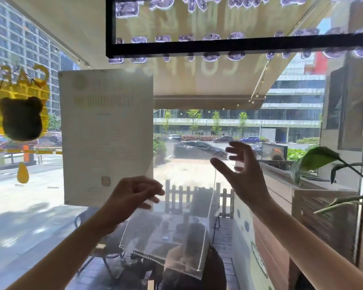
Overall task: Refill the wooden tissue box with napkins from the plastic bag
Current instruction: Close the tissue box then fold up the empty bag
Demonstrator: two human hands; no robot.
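Plastic bag (168, 233) hangs between raised hands, before the window (197, 126); paper sheet (107, 135) left.

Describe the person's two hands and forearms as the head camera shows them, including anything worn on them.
Both arms are bare as far as the frame shows: no sleeves, gloves, watch or bracelets. The left hand and right hand show no rings that I can make out, though the picture is soft. Fingers are slim, and the nails look short and unpainted. Both forearms run off the bottom edge.

Paper notice (107, 135), taped to window glass, upper left of the left grip. Yellow bear sticker (19, 114), far left. Black-framed sign (218, 48), overhead. Green plant leaf (314, 159), right of the right grip. Dark car (197, 148), outside, beyond.
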